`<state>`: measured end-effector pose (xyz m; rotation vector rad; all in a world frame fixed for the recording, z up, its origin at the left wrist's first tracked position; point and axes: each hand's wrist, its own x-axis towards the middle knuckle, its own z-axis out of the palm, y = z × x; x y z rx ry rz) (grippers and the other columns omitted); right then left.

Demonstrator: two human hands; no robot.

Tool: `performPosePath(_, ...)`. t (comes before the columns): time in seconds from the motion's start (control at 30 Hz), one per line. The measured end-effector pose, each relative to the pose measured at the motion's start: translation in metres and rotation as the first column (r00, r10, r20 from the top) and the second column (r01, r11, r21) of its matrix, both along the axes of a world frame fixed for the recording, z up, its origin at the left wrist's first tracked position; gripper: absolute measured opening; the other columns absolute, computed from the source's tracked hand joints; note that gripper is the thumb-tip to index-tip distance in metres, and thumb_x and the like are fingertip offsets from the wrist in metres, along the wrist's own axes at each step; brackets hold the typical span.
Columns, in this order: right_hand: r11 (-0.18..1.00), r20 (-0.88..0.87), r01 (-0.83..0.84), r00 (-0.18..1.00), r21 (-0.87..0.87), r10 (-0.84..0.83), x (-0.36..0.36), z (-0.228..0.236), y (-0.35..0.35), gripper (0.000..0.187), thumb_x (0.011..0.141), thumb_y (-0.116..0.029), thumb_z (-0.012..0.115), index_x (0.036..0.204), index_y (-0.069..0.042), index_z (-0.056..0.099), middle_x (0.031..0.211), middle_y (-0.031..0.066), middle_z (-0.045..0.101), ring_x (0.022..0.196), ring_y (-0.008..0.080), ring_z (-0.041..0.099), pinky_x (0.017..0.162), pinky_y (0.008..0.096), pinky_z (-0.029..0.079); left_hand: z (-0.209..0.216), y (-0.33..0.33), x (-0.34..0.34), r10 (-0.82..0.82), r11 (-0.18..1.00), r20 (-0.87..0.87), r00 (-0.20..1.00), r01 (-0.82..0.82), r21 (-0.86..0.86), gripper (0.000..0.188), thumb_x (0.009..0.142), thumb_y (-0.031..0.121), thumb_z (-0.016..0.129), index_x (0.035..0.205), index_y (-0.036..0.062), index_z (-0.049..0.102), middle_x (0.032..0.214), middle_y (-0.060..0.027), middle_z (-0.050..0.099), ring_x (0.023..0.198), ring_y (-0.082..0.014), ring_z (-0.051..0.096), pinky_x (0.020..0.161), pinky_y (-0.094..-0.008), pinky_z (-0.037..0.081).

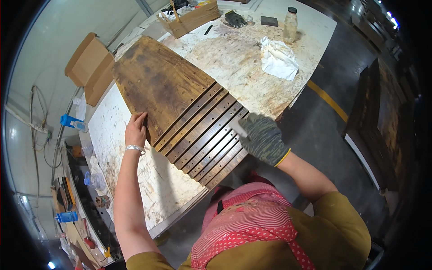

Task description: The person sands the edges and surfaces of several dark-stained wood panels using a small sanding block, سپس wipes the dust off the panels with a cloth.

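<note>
Several brown wooden boards lie overlapped in a stepped stack, their exposed edges dotted with small holes. The top board (162, 83) shows its broad, dark-stained face. My bare left hand (136, 129), with a silver bracelet at its wrist, is closed on the left edge of this board. A patterned grey-green glove with a yellow cuff covers my right hand (264, 138). It is closed around a pale, flat piece (238, 127) whose kind I cannot make out, at the right ends of the lower boards (213, 146). The glove hides part of that piece.
The stained white table (234, 56) carries a wooden box (193, 20), a dark glove (235, 19), a dark block (269, 21), a capped bottle (290, 26) and a white cloth (279, 58). An open cardboard box (92, 67) stands at left. Dark panels (380, 130) are stacked at right.
</note>
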<state>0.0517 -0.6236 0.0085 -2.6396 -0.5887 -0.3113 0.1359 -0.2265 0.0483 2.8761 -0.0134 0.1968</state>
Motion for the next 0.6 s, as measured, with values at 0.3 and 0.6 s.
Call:
performPosePath(0.3,0.995,-0.07,0.001,0.998,-0.098,-0.008,-0.013,0.013,0.019,0.045,0.082,-0.031,0.063,0.116,-0.002,0.064,0.106,0.0197,0.06,0.1,0.035,0.057,0.087,0.0477,0.045,-0.006,0.016,0.004,-0.144,0.99,0.081,0.986,0.143,0.02,0.043,0.082,-0.003,0.054,0.121,0.0074,0.066,0.123,-0.0095,0.062,0.111,-0.0308,0.06,0.098,-0.0378,0.048)
performPosePath(0.6,0.919,-0.069,0.392,0.919,0.035,-0.389,-0.005,0.011,0.009,0.044,0.082,-0.032,0.066,0.115,-0.003,0.065,0.1,0.0174,0.062,0.093,0.036,0.061,0.083,0.0469,0.048,-0.01,0.024,0.005,-0.23,0.973,0.144,0.962,0.228,0.033,0.041,0.081,-0.003,0.056,0.12,0.0073,0.067,0.118,-0.0087,0.062,0.108,-0.0295,0.059,0.098,-0.0373,0.048)
